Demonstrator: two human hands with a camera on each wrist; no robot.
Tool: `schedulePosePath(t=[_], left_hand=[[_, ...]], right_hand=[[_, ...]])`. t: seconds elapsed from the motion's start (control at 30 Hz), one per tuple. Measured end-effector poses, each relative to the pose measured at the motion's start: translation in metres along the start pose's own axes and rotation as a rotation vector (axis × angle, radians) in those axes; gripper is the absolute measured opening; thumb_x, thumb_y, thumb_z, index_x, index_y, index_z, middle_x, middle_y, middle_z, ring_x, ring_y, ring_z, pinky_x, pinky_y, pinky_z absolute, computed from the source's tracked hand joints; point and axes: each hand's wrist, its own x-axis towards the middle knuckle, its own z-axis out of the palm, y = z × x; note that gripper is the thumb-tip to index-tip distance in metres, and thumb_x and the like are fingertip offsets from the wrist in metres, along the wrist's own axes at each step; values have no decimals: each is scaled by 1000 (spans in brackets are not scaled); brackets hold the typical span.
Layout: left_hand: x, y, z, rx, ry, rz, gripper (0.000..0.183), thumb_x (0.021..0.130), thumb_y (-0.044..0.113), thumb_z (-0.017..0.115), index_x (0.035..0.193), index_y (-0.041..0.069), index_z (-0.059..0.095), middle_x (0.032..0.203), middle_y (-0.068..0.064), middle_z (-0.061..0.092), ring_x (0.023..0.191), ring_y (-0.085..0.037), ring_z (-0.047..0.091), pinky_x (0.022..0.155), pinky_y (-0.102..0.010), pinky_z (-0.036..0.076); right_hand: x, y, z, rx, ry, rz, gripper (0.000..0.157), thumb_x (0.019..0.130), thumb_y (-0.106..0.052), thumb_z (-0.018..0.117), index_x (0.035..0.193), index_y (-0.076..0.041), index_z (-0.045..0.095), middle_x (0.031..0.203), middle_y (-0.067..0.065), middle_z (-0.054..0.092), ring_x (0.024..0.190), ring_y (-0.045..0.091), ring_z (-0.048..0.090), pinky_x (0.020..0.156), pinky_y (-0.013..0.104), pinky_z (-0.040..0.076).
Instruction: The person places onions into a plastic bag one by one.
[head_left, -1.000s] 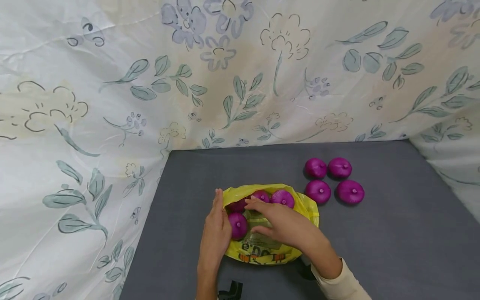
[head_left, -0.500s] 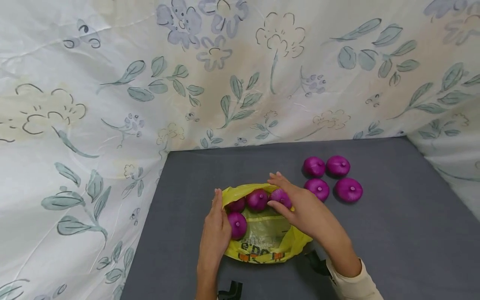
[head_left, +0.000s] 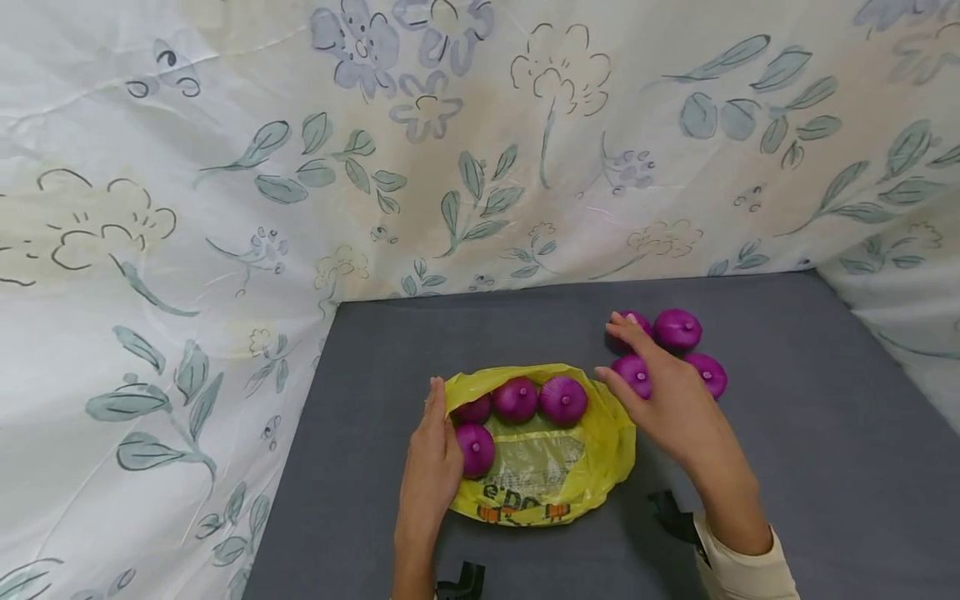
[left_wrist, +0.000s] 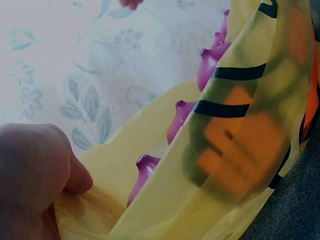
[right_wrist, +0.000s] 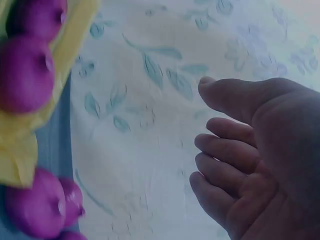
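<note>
A yellow printed plastic bag [head_left: 611, 450] lies on the grey table with its mouth spread. Several glossy purple onions [head_left: 564, 401] sit inside along its far and left sides. My left hand [head_left: 431, 462] holds the bag's left rim; in the left wrist view its thumb [left_wrist: 75, 175] lies over the yellow plastic. To the right of the bag, loose onions [head_left: 678, 331] stand in two rows. My right hand [head_left: 678, 400] hovers over the nearer left one, thumb and fingers apart, holding nothing. It partly hides the onions under it.
The grey tabletop [head_left: 360, 400] extends around the bag on all sides. White floral cloth [head_left: 450, 167] hangs behind and to the left, meeting the table's edges. Dark wrist mounts [head_left: 461, 581] sit by both forearms.
My right hand has moved from inside the bag out to the right, over the loose onions. The onions in the bag now show more fully. My left hand has stayed in place.
</note>
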Motion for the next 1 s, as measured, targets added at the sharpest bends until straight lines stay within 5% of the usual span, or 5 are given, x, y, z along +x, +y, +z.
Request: schedulePosePath(t=[0.27, 0.5, 0.67, 0.83, 1.0], left_hand=[[-1, -2, 1, -10, 3, 5, 63, 114, 9, 41, 170, 23, 18, 175, 4, 17, 160, -26, 24, 124, -53, 30], [-1, -2, -1, -4, 10, 1, 64, 113, 8, 43, 170, 22, 18, 175, 2, 19, 158, -23, 27, 120, -53, 37], [0, -3, -1, 2, 18, -1, 65, 112, 6, 45, 170, 21, 20, 174, 1, 21, 157, -25, 31, 115, -52, 43], [0, -3, -3, 6, 22, 0, 65, 111, 6, 45, 170, 20, 21, 175, -2, 24, 155, -27, 35, 111, -51, 45], [-1, -5, -3, 14, 25, 19, 65, 111, 6, 45, 170, 18, 21, 175, -7, 25, 157, -24, 31, 117, -53, 40]], right_hand=[[-10, 24, -18, -22, 154, 89, 71, 98, -28, 78, 162, -21, 47, 165, 5, 46, 138, 48, 53, 97, 72, 47], [-22, 45, -29, -72, 244, 172, 67, 101, -28, 75, 161, -16, 47, 165, 7, 45, 128, 51, 59, 81, 66, 53], [-29, 56, -37, -90, 286, 247, 68, 103, -28, 71, 163, -12, 43, 166, 7, 42, 137, 52, 51, 91, 71, 45], [-32, 68, -40, -91, 303, 330, 70, 105, -31, 68, 165, -12, 38, 169, 3, 37, 124, 59, 56, 92, 73, 44], [-35, 82, -39, -61, 301, 445, 73, 106, -38, 65, 168, -14, 34, 171, 2, 32, 144, 49, 45, 104, 73, 40]])
